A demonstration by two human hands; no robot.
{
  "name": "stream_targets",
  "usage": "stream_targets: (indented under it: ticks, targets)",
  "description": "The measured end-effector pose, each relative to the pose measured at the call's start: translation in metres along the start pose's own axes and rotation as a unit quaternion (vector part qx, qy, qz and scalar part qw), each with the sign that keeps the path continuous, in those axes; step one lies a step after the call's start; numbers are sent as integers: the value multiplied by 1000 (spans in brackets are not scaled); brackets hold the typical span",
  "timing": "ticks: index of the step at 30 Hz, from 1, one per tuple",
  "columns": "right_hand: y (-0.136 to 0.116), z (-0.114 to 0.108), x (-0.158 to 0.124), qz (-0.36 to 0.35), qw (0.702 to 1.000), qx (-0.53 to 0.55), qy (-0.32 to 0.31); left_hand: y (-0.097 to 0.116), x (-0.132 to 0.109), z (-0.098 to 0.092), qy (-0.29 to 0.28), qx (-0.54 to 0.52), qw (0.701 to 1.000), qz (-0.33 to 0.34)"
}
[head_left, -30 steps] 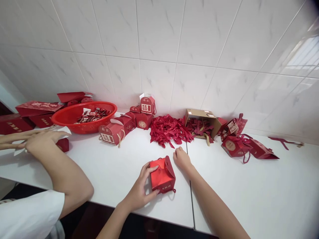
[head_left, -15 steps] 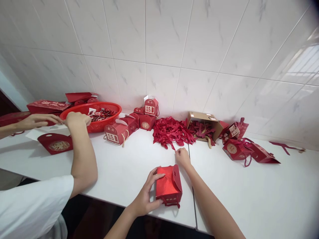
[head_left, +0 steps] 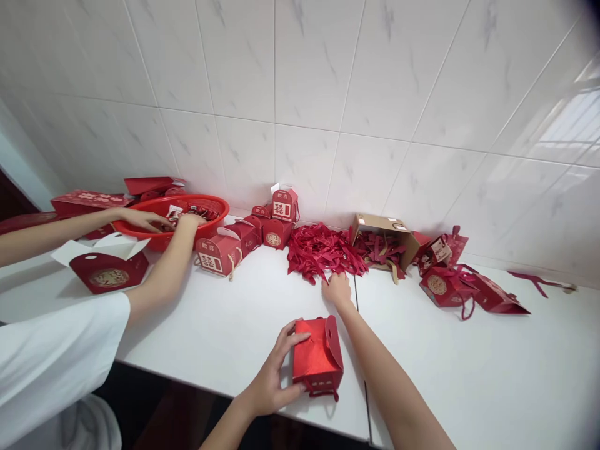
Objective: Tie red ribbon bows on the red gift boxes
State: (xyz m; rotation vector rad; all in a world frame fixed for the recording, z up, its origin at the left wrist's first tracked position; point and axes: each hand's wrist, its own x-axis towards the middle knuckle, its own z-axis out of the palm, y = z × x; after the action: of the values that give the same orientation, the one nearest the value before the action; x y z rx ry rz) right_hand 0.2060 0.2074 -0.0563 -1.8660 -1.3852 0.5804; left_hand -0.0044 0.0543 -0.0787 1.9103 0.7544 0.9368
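Observation:
My left hand grips a small red gift box at the table's front, thumb and fingers around its left side. The box has a rounded flap on its right and a red cord handle at its near side. My right hand is at the near edge of a heap of red ribbons. Its fingers are pinched together on a ribbon end, partly hidden by the hand.
Finished-looking red boxes stand left of the ribbons. A cardboard box of ribbons lies behind on the right, near more red boxes. At left, a co-worker's hands reach into a red basket beside an open red box.
My right hand has moved slightly left and forward to the ribbons. My left hand stays on the gift box. The co-worker's hands have moved into the basket, leaving the open box.

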Motion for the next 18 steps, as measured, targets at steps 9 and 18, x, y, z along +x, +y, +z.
stream_targets:
  ticks: [9, 18]
  targets:
    - [-15, -92, -13, -79, 958, 270, 59, 4, 1, -1, -4, -9, 1000, 10]
    - [-17, -285, -129, -214, 765, 545, 270, 26, 22, -1, -77, -11, 997, -11]
